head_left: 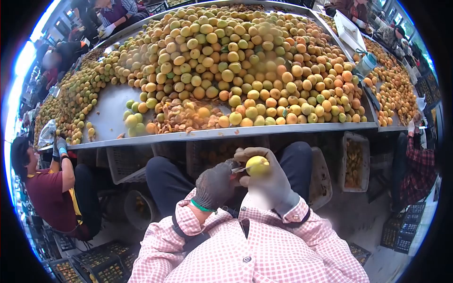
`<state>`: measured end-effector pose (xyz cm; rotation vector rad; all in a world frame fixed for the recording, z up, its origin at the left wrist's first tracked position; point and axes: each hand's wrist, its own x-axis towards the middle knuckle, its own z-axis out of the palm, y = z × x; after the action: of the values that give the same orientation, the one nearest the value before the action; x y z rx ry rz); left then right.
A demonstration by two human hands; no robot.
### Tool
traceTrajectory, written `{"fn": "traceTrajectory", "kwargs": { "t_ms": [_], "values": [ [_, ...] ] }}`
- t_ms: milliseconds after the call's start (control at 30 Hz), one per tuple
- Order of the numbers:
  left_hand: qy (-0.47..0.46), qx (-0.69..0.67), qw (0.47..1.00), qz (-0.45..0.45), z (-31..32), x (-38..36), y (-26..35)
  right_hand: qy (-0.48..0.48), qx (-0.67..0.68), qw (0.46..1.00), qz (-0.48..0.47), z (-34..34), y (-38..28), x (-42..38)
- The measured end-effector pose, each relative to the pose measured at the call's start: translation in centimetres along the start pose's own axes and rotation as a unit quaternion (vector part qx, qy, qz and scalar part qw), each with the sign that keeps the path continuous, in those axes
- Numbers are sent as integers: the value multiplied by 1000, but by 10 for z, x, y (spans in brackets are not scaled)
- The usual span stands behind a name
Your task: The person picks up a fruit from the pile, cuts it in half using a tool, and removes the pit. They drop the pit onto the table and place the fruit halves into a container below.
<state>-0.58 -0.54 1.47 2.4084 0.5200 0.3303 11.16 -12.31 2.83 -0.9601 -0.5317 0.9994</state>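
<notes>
In a dark grey glove with a green cuff, my left hand (217, 185) is closed around a small knife (239, 169), its handle mostly hidden by the fingers. The blade reaches the side of a yellow-green apricot (257, 166). That fruit sits between the thumb and fingers of my right hand (273, 181), which wears a grey glove. Both hands are in front of my chest, below the edge of the metal table (222, 141). Beyond it lies a large heap of yellow and orange apricots (203, 52), with a pile of brownish scraps (188, 115) near the front.
Under the table stand a white crate (125, 165), a bin with scraps (355, 162) and a bucket (140, 210). A co-worker in a maroon shirt (49, 193) sits at left, another in a plaid sleeve (420, 165) at right. Black crates (106, 264) stand behind at left.
</notes>
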Motion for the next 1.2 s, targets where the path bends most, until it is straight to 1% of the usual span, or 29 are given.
{"fn": "traceTrajectory", "kwargs": {
  "t_ms": [33, 100, 133, 167, 233, 267, 300, 367, 400, 433, 500, 533, 567, 600, 633, 667, 700, 733, 767, 800, 833, 900, 933, 967, 1033, 1100, 1133, 1167, 1200],
  "values": [
    [-4, -1, 1000, -8, -1, 3, 2, -1, -1, 1000, -1, -6, 4, 3],
    [-5, -2, 1000, -15, 1, 5, 9, 37, -36, 999, -15, -11, 8, 7],
    [-27, -54, 997, -42, 4, 5, 16, 42, 34, 999, -5, -5, 1, 3],
    [-47, -105, 991, -69, 5, 5, 20, 40, 33, 999, -4, -2, 3, 3],
    [-60, -122, 989, -63, 4, 7, 17, 2, 147, 985, -88, 3, 8, 5],
    [-54, -122, 990, -53, 6, 8, 12, 26, 137, 986, -94, 8, 8, 5],
    [-50, -122, 990, -45, 6, 6, 9, 24, 138, 986, -94, 3, 9, 7],
    [-53, -90, 994, -44, -5, 12, 5, -14, -32, 996, -77, -20, 7, 11],
    [-57, -58, 996, -41, -10, 15, 5, -13, -26, 998, -60, -24, 3, 12],
    [-56, -58, 996, -42, -11, 14, 8, -15, -26, 998, -60, -22, 2, 12],
    [-36, -97, 993, -49, -6, 10, 19, 17, -3, 997, -76, -18, 0, 9],
    [-34, -97, 994, -47, -3, 9, 22, 44, -28, 994, -95, -10, 2, 7],
    [-12, -118, 991, -63, 1, 7, 24, 42, -29, 994, -95, -2, 6, 9],
    [8, -138, 987, -80, 5, 4, 26, 77, 77, 991, -80, 6, 12, 10],
    [9, -138, 987, -81, 11, 3, 26, 112, 183, 975, -63, 11, 17, 10],
    [9, -129, 986, -101, 16, 3, 21, 108, 221, 967, -61, 8, 28, 14],
    [7, -119, 986, -120, 21, 3, 16, 106, 223, 967, -61, 10, 28, 14],
    [8, -117, 986, -119, 23, 3, 10, 105, 203, 972, -57, 12, 27, 15],
    [17, -116, 988, -105, 25, 2, 3, 104, 182, 976, -52, 12, 25, 15],
    [25, -115, 989, -93, 25, 0, -1, 76, 152, 984, -56, 9, 22, 13],
    [26, -115, 989, -92, 25, -1, -3, 76, 152, 984, -57, 4, 21, 12],
    [32, -68, 993, -89, 24, -3, -6, 65, 107, 990, -67, -6, 26, 12],
    [32, -68, 993, -89, 27, -5, -6, 58, 174, 981, -61, -8, 30, 13],
    [38, -83, 991, -100, 31, -8, -5, 58, 174, 981, -61, -7, 33, 13],
    [44, -97, 988, -108, 35, -10, -9, 87, 262, 961, -15, -5, 38, 14],
    [1, -72, 989, -128, 37, -12, -20, 102, 276, 956, -5, -16, 56, 15],
    [0, -73, 989, -127, 39, -13, -25, 107, 302, 947, 10, -18, 60, 13],
    [-7, -65, 989, -129, 42, -16, -29, 113, 328, 937, 25, -21, 64, 12],
    [-13, -59, 989, -132, 44, -19, -32, 115, 399, 909, 33, -27, 66, 14]
  ]
}}
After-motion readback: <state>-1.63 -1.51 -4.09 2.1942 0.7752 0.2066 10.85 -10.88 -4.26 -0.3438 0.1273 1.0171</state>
